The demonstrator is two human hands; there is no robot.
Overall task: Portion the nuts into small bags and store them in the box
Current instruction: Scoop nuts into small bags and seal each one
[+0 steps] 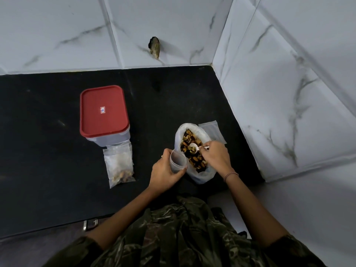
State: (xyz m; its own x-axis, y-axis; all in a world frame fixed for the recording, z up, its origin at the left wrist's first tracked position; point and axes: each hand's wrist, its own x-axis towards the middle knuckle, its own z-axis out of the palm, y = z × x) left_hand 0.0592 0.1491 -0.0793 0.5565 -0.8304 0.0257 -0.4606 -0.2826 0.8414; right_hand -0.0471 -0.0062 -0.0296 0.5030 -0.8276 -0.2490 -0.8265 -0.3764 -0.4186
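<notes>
Closest in, a person in a camouflage-patterned garment reaches both bare forearms forward over the near edge of the black table, the elbows spread and the wrists converging. The left hand is turned with its thumb side up, fingers and thumb curled round a small clear bag whose mouth is held open and rounded, facing up. Just to its right, the right hand, palm down and wearing a thin reddish bracelet at the wrist, pinches the handle of a white spoon between thumb and fingertips. The spoon's bowl lies on the nuts inside a big white bag, which stands open on the table between the two hands and touches the small bag's side. Just beyond the right hand, flat empty bags lie on the table against the far side of the big bag. Left of the left hand and apart from it lies a filled bag, its nuts gathered at the near end. Its far end reaches the foot of the box, a clear tub closed with a red lid, standing beyond and left of the left hand. Farthest off, the marbled tile wall rises behind the table and along the right-hand side.
</notes>
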